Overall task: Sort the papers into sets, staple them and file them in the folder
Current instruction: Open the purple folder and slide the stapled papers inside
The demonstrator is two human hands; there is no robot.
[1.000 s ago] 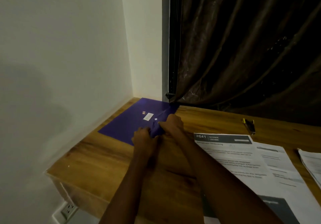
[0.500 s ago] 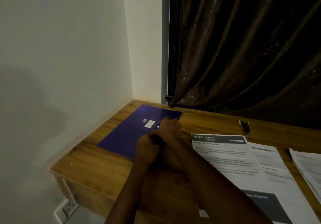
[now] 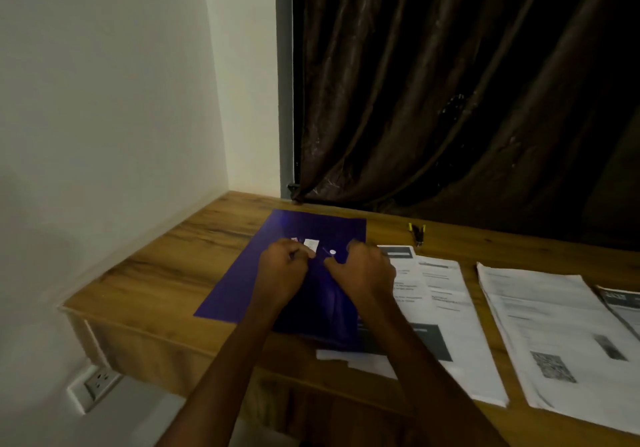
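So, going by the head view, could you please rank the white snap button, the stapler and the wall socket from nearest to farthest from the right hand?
1. White snap button on the purple folder, just left of the right hand.
2. Stapler, farther back and to the right on the desk.
3. Wall socket, low on the left, below the desk.

One purple folder point(image 3: 242, 287) lay at 9 o'clock. Three paper stacks were visible: one point(image 3: 436, 294) at centre, one point(image 3: 540, 328) at 3 o'clock, one point(image 3: 623, 304) cut off at the right edge. One stapler point(image 3: 417, 233) at 1 o'clock. Two hands point(image 3: 285, 268) point(image 3: 363, 270). One wall outlet point(image 3: 98, 382) at 8 o'clock.
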